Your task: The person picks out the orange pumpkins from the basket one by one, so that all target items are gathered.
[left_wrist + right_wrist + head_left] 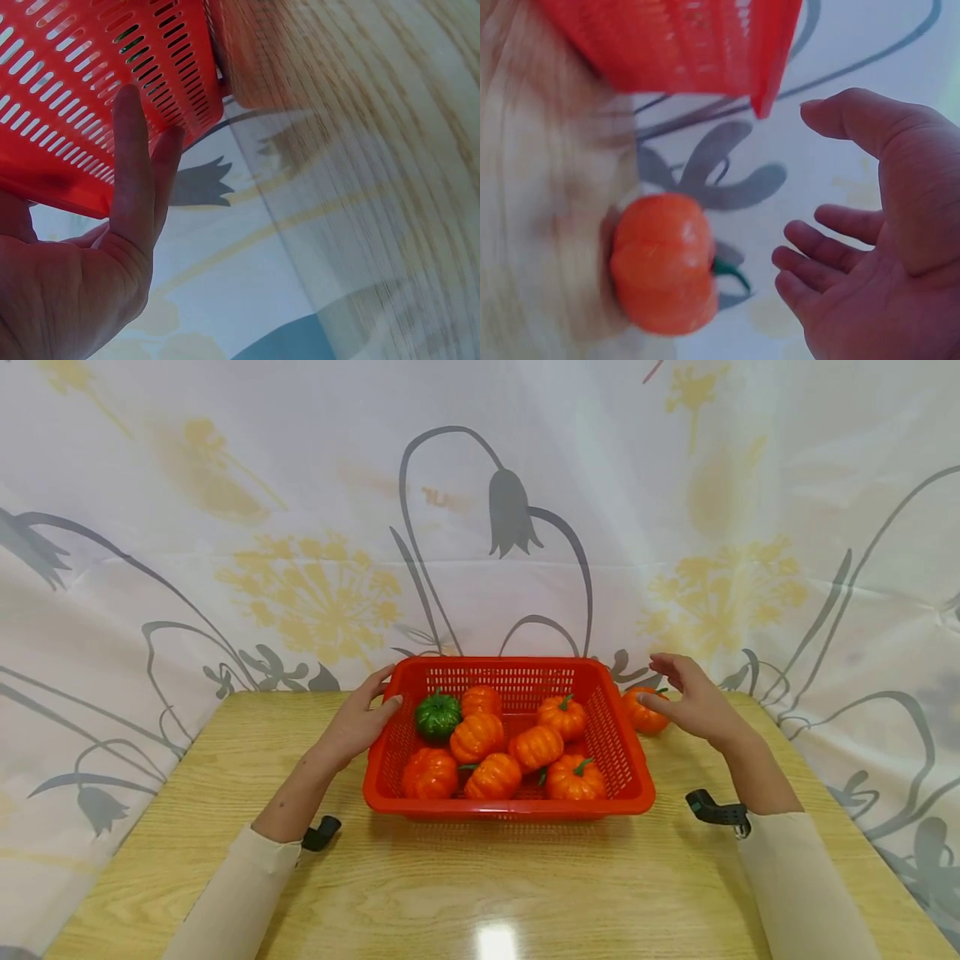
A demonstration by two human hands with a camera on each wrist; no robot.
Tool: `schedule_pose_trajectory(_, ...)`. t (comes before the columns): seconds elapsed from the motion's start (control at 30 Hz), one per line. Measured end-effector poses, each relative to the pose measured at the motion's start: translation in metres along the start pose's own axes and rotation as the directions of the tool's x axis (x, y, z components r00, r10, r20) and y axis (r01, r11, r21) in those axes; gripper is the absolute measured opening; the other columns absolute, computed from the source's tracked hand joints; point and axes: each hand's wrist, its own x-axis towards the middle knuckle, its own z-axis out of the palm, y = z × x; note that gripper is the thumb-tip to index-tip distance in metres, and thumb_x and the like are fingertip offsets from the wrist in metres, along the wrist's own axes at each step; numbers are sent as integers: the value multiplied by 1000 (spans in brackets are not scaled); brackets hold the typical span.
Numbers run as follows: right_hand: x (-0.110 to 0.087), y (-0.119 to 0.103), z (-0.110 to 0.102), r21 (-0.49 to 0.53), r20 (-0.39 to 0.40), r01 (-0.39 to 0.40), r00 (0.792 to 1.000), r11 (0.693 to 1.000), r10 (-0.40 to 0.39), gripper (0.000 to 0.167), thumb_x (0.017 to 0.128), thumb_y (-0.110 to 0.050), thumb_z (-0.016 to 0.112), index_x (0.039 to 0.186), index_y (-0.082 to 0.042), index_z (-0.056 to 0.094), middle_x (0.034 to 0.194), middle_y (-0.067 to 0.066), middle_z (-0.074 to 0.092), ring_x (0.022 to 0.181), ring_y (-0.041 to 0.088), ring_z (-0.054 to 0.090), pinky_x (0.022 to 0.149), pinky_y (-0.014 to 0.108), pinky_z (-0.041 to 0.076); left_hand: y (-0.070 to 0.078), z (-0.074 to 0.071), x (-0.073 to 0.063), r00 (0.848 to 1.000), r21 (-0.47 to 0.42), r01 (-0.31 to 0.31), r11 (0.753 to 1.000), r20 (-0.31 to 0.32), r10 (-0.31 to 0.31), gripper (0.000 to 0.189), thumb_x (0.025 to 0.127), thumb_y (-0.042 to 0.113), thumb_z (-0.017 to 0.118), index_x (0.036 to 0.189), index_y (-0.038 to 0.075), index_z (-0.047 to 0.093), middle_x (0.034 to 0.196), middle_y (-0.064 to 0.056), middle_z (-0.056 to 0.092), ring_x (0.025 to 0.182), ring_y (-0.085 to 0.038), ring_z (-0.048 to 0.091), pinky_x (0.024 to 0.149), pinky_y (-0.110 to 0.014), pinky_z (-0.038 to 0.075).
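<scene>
A red plastic basket [510, 807] with slotted walls stands on the table, holding several small orange pumpkins [537, 748] and a dark green pumpkin [438, 717]. My left hand [362, 720] holds the basket's left side, thumb over the rim; in the left wrist view its fingers [132, 161] lie along the outer wall. To the right of the basket, my right hand [693, 703] hovers with thumb and fingers spread, holding nothing. One orange pumpkin [666, 264] with a green stem rests on the table outside the basket, below that hand.
The pale wooden table [420, 893] ends at the back against a white cloth [330, 485] printed with grey flowers and yellow blooms. Black straps [716, 812] sit at both wrists.
</scene>
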Motion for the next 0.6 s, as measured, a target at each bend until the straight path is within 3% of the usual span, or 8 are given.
schedule_pose_trajectory(0.23, -1, -43, 10, 43, 5, 115, 993, 992, -115, 70, 102, -12, 72, 159, 5, 34, 156, 28, 41, 148, 46, 37, 124, 63, 28, -1, 1, 1, 1000, 2, -2, 1000, -3, 2, 67, 113, 20, 50, 172, 14, 19, 161, -27, 41, 129, -46, 63, 95, -52, 62)
schedule_pose_trajectory(0.43, 3, -76, 18, 51, 27, 182, 983, 982, -183, 62, 102, -12, 72, 158, -8, 45, 156, 17, 47, 142, 40, 49, 117, 57, 42, -1, 1, 1, 1000, -6, -9, 1000, 0, 9, 67, 113, 20, 51, 171, 14, 19, 161, -27, 42, 126, -47, 65, 92, -52, 63)
schedule_pose_trajectory(0.6, 13, -99, 24, 29, 71, 224, 972, 974, -225, 58, 102, -13, 72, 154, -6, 47, 154, 17, 48, 140, 43, 51, 115, 63, 43, 0, 0, 0, 1000, -12, -8, 1000, 1, 8, 67, 113, 20, 51, 172, 15, 19, 161, -27, 42, 125, -47, 65, 91, -52, 63)
